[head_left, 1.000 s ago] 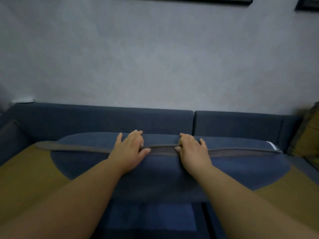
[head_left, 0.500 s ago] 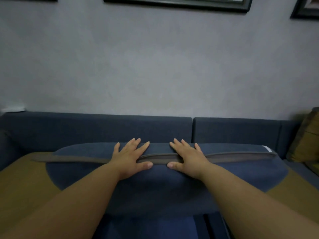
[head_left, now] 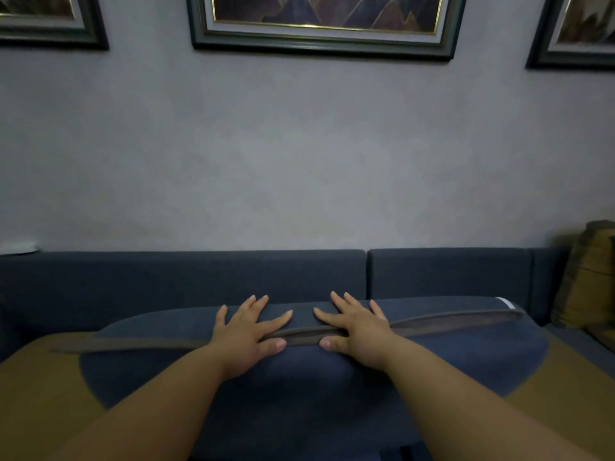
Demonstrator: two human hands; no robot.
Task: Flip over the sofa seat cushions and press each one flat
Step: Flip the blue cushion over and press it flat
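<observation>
A dark blue seat cushion [head_left: 299, 387] with a grey-brown seam band along its edge stands tilted on the sofa seat, its edge uppermost. My left hand [head_left: 248, 334] lies flat on that edge, fingers spread, left of the middle. My right hand [head_left: 356, 327] lies flat beside it, fingers spread, a short gap between the two thumbs. Both palms rest across the seam band and hold nothing. A small white tag [head_left: 507, 302] shows at the cushion's far right corner.
The blue sofa backrest [head_left: 186, 277] runs behind the cushion in two sections. Mustard-brown seat surface [head_left: 40, 387] shows at left and right. A brown and yellow throw pillow [head_left: 589, 277] leans at the right end. Framed pictures [head_left: 326, 21] hang on the grey wall.
My fingers have uncurled from gripping the cushion's edge and now lie spread flat on it. The view has tilted up, bringing the pictures into sight.
</observation>
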